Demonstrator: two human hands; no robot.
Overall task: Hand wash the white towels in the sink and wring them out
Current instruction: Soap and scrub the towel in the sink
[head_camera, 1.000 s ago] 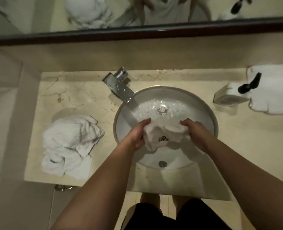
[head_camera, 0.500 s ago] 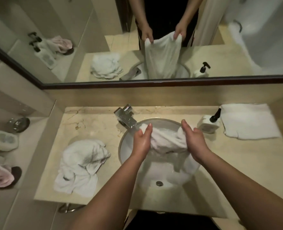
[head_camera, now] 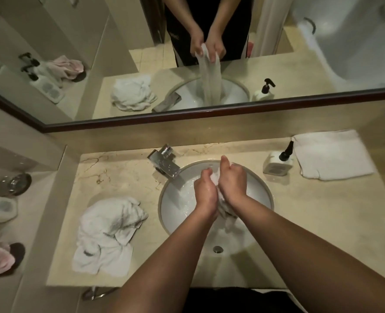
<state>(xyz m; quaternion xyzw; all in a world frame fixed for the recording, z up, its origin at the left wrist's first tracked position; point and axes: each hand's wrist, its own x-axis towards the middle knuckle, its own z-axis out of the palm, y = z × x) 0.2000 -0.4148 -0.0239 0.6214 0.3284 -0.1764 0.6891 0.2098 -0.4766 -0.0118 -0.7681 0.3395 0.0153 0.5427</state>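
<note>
Two hands are closed tight side by side on one white towel (head_camera: 223, 207): the left hand (head_camera: 206, 195) and the right hand (head_camera: 233, 180) are clamped round its gathered upper end, held above the sink (head_camera: 263, 188), with the rest hanging as a rope down into the basin. The step in hand is judged to be wringing. It is best done with the grips kept close together and turned in opposite directions, then shifted down the hanging length section by section, the towel being kept over the basin so that the run-off is caught. A crumpled towel (head_camera: 107, 233) lies on the worktop (head_camera: 311, 222) to the left, well apart from the sink; a folded towel (head_camera: 331, 154) lies at the right, just beside a soap dispenser (head_camera: 277, 164). The tap (head_camera: 164, 162) stands at the back left of the basin. Compared with half a second ago, the hands are brought together, where the towel was then held spread between them.
</note>
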